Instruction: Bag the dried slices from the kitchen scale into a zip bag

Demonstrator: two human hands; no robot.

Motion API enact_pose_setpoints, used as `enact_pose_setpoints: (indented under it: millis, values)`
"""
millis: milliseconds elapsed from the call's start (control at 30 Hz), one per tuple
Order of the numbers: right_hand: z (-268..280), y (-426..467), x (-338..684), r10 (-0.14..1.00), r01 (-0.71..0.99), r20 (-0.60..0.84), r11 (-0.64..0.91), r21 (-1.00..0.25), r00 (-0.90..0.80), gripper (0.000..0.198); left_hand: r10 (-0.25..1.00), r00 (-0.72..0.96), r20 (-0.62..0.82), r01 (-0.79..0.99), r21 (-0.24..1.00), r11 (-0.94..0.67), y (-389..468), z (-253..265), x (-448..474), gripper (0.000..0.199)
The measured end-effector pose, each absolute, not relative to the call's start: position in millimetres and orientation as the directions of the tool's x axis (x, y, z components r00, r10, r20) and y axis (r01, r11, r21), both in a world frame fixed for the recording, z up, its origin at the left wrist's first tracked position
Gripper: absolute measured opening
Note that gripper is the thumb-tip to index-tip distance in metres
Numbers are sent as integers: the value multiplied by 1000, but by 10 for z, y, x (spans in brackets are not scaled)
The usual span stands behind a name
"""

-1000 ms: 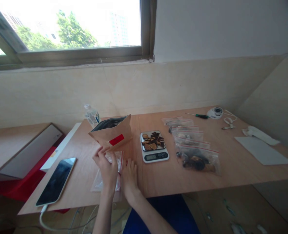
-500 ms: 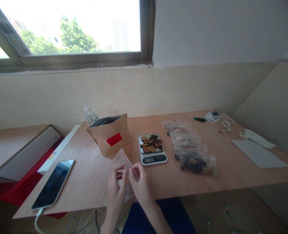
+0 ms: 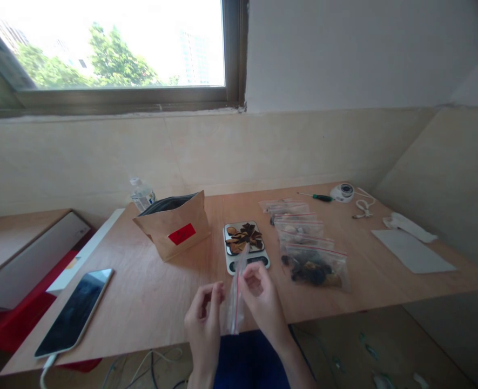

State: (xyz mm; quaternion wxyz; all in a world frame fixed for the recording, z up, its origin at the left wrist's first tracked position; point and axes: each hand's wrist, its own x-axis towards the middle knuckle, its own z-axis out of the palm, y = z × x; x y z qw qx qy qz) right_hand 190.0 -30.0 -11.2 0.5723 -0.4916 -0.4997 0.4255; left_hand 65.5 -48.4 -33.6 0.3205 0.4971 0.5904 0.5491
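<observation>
Two hands meet at the lower middle of the frame, holding a clear zip bag upright between them: the left hand has its grip pinched on one side, the right hand on the other. Just above sits a scale heaped with dried slices. A brown paper pouch stands at centre left, filled bags right, a phone lower left on the tabletop.

On the wooden bench, the brown paper pouch is standing left of the small digital scale; filled clear zip bags are lying right, the black smartphone far left.
</observation>
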Motion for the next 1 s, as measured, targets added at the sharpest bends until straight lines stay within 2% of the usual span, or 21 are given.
enact_pose_setpoints:
  millis: [100, 233, 300, 367, 500, 633, 733, 833, 900, 1000]
  values:
    - [-16, -299, 2016, 968, 45, 195, 190, -981, 157, 11, 931, -316, 182, 268, 959, -96, -452, -204, 620, 24]
    - [115, -345, 2063, 974, 14, 228, 227, -974, 6, 11, 979, -33, 202, 224, 956, -190, -481, -85, 668, 20]
    - [152, -369, 2046, 971, -26, 237, 236, -971, -45, 11, 977, 12, 213, 162, 964, -212, -520, -76, 728, 29]
    - [162, -378, 2029, 968, -45, 240, 237, -970, -68, 11, 978, -12, 208, 134, 970, -204, -554, -91, 779, 38]
    - [143, -360, 2016, 962, 15, 239, 243, -970, -132, 10, 983, 23, 180, 200, 963, -181, -572, -102, 807, 16]
    - [142, -306, 2023, 950, 104, 258, 278, -955, -173, 7, 985, 63, 163, 253, 952, -174, -551, -60, 766, 17]
    - [117, -227, 2093, 947, 181, 296, 315, -932, -124, 6, 986, -19, 167, 268, 951, -156, -515, -54, 686, 20]
    - [30, -105, 2244, 940, 274, 339, 331, -903, -18, 6, 946, -236, 224, 313, 939, -144, -456, -51, 588, 23]
    - [-45, -6, 2351, 945, 310, 327, 316, -897, -18, 7, 888, -319, 330, 414, 892, -183, -410, -26, 551, 23]
    - [-139, 172, 2467, 948, 366, 297, 319, -874, -117, 11, 805, -311, 506, 585, 769, -257, -345, 38, 564, 20]
